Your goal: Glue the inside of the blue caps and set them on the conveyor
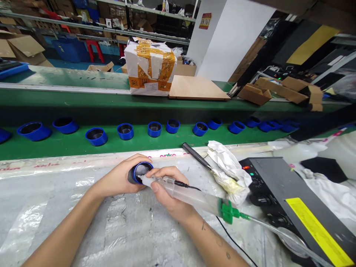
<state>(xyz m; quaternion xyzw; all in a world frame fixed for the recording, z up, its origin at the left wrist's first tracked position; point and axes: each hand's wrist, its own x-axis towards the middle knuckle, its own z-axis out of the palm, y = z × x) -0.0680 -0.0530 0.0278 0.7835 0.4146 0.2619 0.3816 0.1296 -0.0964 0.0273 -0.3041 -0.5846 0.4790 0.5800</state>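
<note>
My left hand point(119, 176) grips a black cylindrical cup with a blue rim point(140, 172), its open mouth tilted toward me and whitish material showing inside. My right hand point(168, 191) holds a clear dispensing syringe point(191, 194) with a green end cap point(227, 211). The syringe's tip reaches the cup's mouth. A black cable and a clear air hose run from the syringe. Close to my right hand, a black-handled tool point(196, 155) rests against crumpled white paper point(229, 172), which bears yellowish smears.
A black dispenser controller point(267, 185) with a yellow label stands at the right of the plastic-covered bench point(83, 222). Several blue-rimmed cups point(125, 131) line a green conveyor belt point(66, 142) beyond it. A taped parcel point(150, 66) and plywood board point(197, 88) lie farther back.
</note>
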